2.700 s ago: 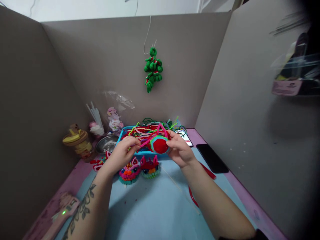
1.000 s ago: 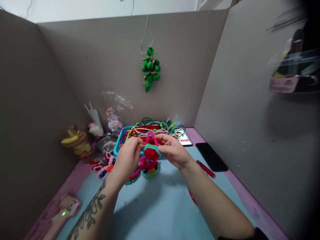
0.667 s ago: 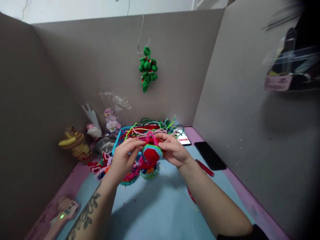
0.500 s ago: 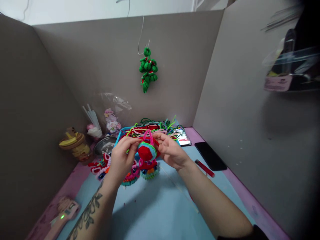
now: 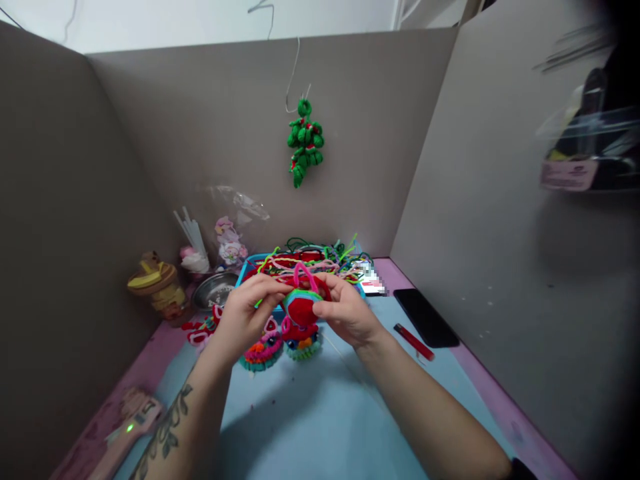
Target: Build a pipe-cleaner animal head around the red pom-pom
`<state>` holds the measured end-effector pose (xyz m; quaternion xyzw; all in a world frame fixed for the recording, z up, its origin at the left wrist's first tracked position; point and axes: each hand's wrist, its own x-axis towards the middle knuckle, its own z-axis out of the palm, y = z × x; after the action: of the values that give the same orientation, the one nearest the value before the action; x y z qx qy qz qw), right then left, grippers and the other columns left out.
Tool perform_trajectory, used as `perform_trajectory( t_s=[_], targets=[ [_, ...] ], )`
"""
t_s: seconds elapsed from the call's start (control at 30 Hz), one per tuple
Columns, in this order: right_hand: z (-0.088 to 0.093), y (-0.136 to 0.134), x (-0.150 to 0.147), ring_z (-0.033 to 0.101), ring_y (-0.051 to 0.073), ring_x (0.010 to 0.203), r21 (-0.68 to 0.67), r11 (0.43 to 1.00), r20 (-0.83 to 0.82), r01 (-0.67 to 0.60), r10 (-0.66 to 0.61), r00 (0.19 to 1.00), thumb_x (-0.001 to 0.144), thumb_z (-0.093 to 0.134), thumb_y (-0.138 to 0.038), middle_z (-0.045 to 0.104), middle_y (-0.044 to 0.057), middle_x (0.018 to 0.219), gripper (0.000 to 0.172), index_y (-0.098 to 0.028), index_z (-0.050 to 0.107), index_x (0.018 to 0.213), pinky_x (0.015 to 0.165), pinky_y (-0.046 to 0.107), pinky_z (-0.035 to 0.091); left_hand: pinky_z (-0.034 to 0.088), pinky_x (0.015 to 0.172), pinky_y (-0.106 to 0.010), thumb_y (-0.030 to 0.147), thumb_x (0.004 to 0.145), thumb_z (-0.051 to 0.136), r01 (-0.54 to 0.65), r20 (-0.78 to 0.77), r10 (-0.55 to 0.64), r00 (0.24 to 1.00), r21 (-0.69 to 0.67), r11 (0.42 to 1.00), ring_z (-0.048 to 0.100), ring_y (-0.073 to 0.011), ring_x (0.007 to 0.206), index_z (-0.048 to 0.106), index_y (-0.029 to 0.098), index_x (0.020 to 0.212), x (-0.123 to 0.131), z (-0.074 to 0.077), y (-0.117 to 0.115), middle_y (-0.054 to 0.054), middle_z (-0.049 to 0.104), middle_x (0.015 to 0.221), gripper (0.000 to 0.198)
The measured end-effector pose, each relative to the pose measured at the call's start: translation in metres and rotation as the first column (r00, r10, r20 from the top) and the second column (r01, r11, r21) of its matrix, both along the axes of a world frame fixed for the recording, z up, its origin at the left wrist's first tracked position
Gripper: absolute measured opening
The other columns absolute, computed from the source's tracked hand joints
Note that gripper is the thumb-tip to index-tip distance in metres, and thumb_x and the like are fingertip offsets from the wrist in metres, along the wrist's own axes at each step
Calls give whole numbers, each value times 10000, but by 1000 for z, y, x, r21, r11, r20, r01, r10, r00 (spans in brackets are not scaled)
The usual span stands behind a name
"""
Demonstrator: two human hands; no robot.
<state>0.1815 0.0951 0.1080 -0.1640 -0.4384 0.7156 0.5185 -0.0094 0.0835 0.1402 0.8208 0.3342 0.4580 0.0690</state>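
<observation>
Between my two hands is a round red piece (image 5: 303, 311) with a green and blue rim and a pink loop on top. My left hand (image 5: 253, 312) pinches its left edge with thumb and fingers. On the right side, my right hand (image 5: 345, 310) grips it, thumb on the red front and fingers behind. Just beyond and below it, two fuzzy colourful figures, one pink and orange (image 5: 263, 348), one red and green (image 5: 301, 343), stand on the blue mat (image 5: 320, 413). Another red and pink figure (image 5: 203, 330) lies left, partly behind my left hand.
Behind my hands a blue basket (image 5: 243, 270) holds colourful fuzzy stems. A metal bowl (image 5: 216, 291) and yellow-brown cup (image 5: 160, 287) stand left. At right lie a black phone (image 5: 425, 318) and red cutter (image 5: 414, 342). A pink tool (image 5: 133, 427) rests at lower left.
My right thumb has moved onto the front of the red piece, which is turned slightly. The whole view has shifted a little, so things appear further right.
</observation>
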Motion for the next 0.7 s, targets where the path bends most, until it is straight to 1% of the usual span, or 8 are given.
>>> perform_trajectory(
  t_s=[0.07, 0.17, 0.3, 0.47, 0.6, 0.7],
  targets=[
    [0, 0, 1, 652, 115, 745, -6, 1000, 18, -3, 3, 1000, 513, 865, -202, 707, -5, 887, 509, -203, 645, 971, 689, 226, 512, 487, 681, -228, 121, 883, 540, 39, -41, -40, 998, -13, 999, 611, -122, 762, 698, 190, 937, -4, 1, 1, -35, 653, 832, 181],
    [0, 1, 2, 646, 108, 713, -16, 1000, 52, -10, 11, 999, 502, 867, -193, 704, -13, 851, 513, -198, 642, 962, 666, 220, 506, 486, 677, -222, 123, 885, 538, 74, -127, -71, 989, 19, 997, 608, -117, 762, 701, 198, 959, -9, 2, 1, -37, 645, 848, 193],
    [-1, 1, 4, 654, 119, 732, -9, 1000, 68, -28, 29, 997, 504, 869, -202, 705, 1, 877, 530, -192, 635, 979, 690, 243, 513, 467, 631, -203, 121, 902, 501, 56, -211, -42, 977, 59, 997, 588, -100, 726, 693, 207, 1034, -13, 6, -4, -35, 621, 852, 248],
    [-1, 0, 2, 658, 120, 726, 1, 999, 53, -39, 39, 998, 518, 863, -223, 708, 3, 873, 517, -193, 639, 983, 691, 247, 524, 457, 614, -207, 127, 908, 469, 53, -247, -39, 968, 51, 997, 567, -105, 705, 695, 217, 1052, -16, 9, -8, -31, 602, 809, 282],
    [-2, -1, 1, 654, 110, 719, 3, 999, 62, -33, 33, 998, 509, 869, -222, 705, -3, 881, 508, -201, 641, 963, 673, 232, 525, 447, 605, -216, 96, 888, 452, 61, -317, -41, 948, 55, 997, 555, -112, 684, 707, 221, 1012, -14, 11, -9, -29, 599, 778, 310],
    [-3, -1, 4, 640, 110, 688, 12, 998, 94, -65, 64, 994, 490, 876, -218, 698, -10, 838, 511, -203, 646, 947, 638, 233, 522, 446, 610, -215, 86, 880, 444, 84, -376, -79, 923, -5, 996, 558, -113, 682, 723, 226, 954, -14, 15, -11, -32, 606, 777, 320]
  ],
)
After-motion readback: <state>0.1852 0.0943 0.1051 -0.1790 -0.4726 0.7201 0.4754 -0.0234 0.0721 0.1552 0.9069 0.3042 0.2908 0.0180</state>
